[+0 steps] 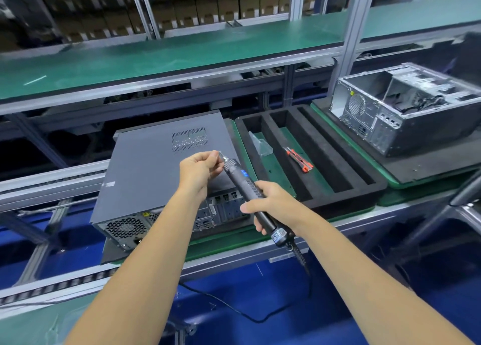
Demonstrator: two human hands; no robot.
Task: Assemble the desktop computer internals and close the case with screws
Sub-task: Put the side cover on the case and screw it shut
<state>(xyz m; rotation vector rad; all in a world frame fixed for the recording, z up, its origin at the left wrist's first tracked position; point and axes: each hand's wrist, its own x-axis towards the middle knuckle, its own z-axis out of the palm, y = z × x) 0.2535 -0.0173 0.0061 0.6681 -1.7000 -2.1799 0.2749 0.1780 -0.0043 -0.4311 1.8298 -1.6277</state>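
Gripping the screwdriver (250,188), right hand (273,204); left fingers (212,160) pinch its tip.

Pretty bright, even overhead light, soft shadows. Wide-angle bend at the edges, and motion blur smears the top corners.

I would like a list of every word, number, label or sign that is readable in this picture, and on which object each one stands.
None can be read.
Blue lit display on the electric screwdriver: glowing, too blurred to read.
Label at the screwdriver's cable end: blurred.
White sticker on the closed computer case: illegible.
Yellow sticker on the open computer case: too small.
Labels on the cardboard boxes: blurred.
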